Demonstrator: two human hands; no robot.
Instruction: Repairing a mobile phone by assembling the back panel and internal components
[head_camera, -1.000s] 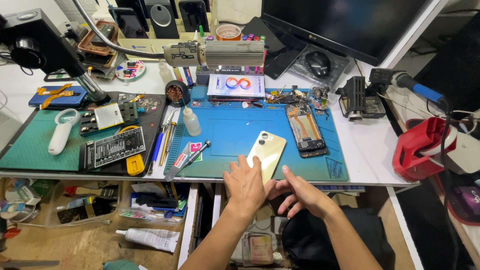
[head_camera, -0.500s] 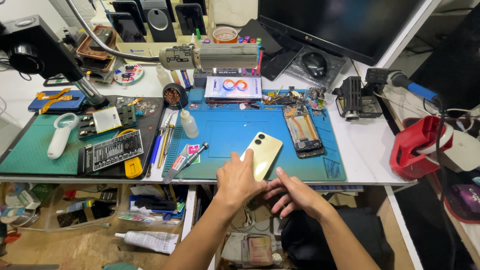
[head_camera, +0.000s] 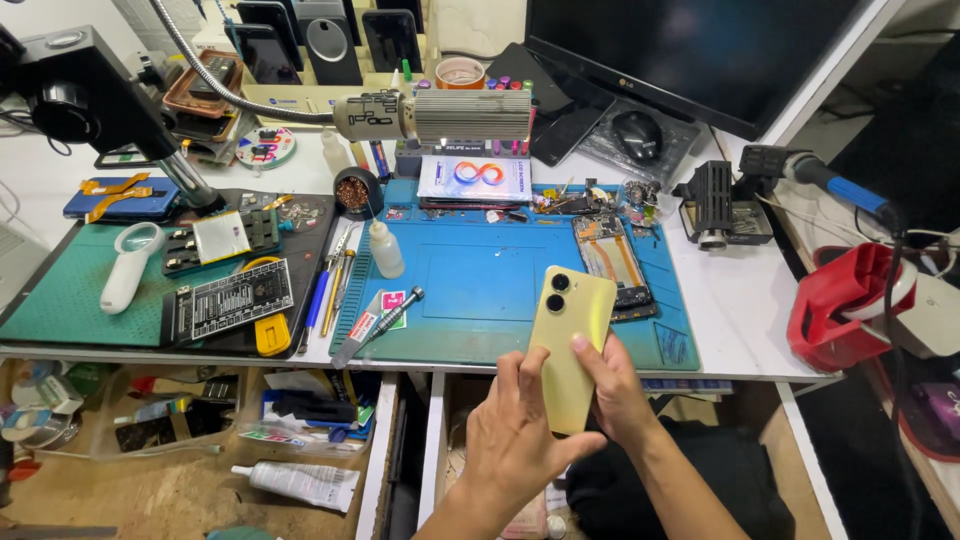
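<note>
A yellow phone (head_camera: 568, 345), back and twin camera lenses facing up, is held tilted above the front edge of a repair bench, clear of the blue mat (head_camera: 480, 285). The left hand (head_camera: 520, 440) closes on its lower half from below, thumb up along the left edge; the right hand (head_camera: 612, 395) wraps the right side, fingertips curled onto the back. A two-handed grip of this kind steadies a slim case and keeps it off the cluttered surface.

On the mat just behind lies an opened phone (head_camera: 612, 262), its insides exposed, within easy reach. To the left sit a small squeeze bottle (head_camera: 385, 250), a screwdriver (head_camera: 390, 318) and a row of pens and tweezers (head_camera: 328, 290) along the mat's edge. Further left, a green mat (head_camera: 60, 300) carries a white magnifier (head_camera: 125, 265) and a black test board (head_camera: 225, 300). A gooseneck lamp (head_camera: 440, 115) hangs over the bench; a monitor (head_camera: 690, 50) stands at the back, a red holder (head_camera: 845, 300) at far right.
</note>
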